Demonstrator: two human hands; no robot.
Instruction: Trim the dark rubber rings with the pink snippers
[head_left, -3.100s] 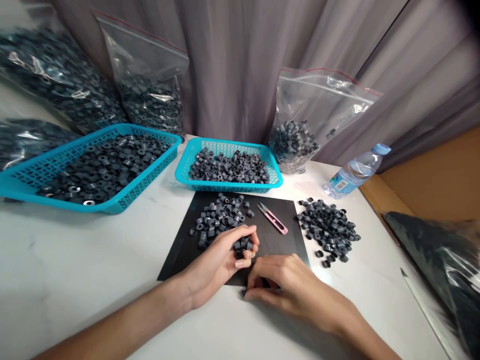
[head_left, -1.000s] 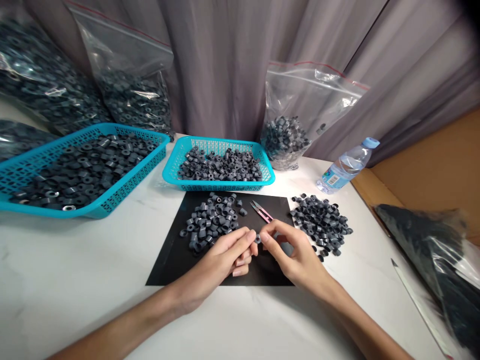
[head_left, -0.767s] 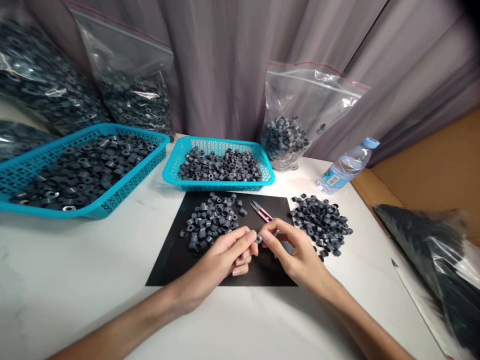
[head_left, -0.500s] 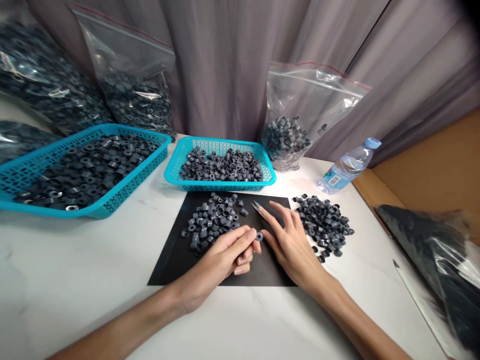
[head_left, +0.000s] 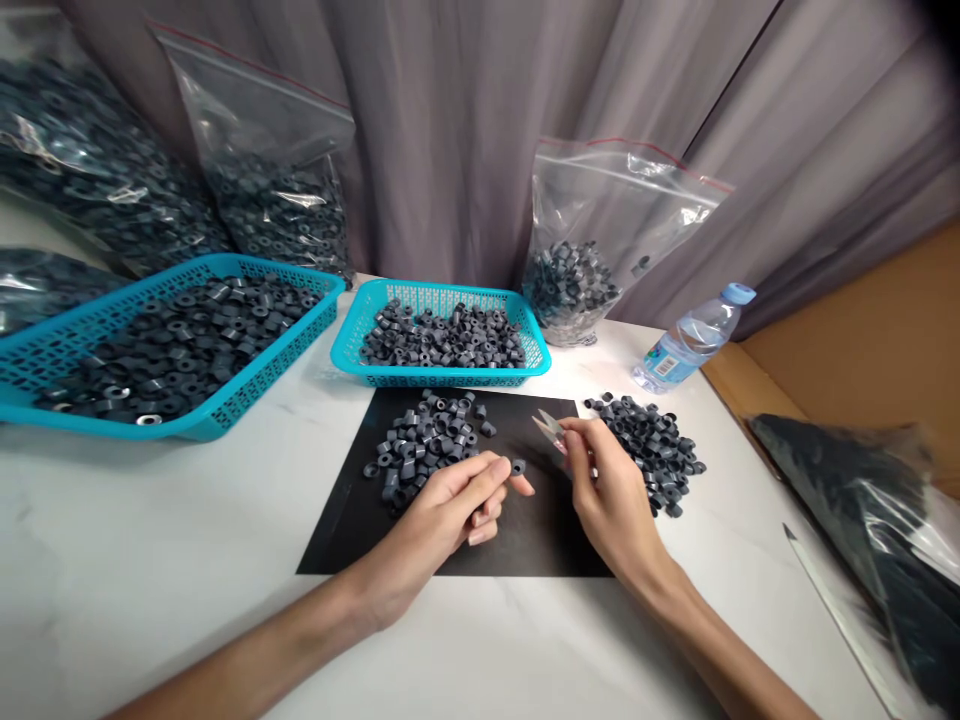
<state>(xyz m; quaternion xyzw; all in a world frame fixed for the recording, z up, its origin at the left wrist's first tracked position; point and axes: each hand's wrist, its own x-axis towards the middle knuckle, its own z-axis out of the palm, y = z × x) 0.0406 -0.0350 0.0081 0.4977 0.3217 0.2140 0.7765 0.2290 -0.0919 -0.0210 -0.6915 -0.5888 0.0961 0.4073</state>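
Between thumb and forefinger, my left hand [head_left: 457, 510] pinches a small dark grey ring-shaped part [head_left: 518, 467] with a hole in it, above the black mat [head_left: 525, 545]. My right hand [head_left: 611, 490] is closed around a pair of small thread snips [head_left: 551, 428]; their two pointed blades stand apart and point up to the left. The snips do not touch the ring-shaped part. A pile of similar grey parts [head_left: 427, 440] lies on the mat beyond my left hand. Another pile of grey parts [head_left: 660, 450] sits right of the mat, partly behind my right hand.
Two blue baskets hold more parts, one basket [head_left: 442, 376] behind the mat and a larger one [head_left: 217, 410] at left. Zip bags of parts [head_left: 570, 280] stand along the curtain. A water bottle [head_left: 686, 345] and a cardboard box [head_left: 862, 330] are at right.
My right hand has picked the snips up from the mat and drawn back to the right with them. The left hand still pinches the ring-shaped part, almost in the same place.
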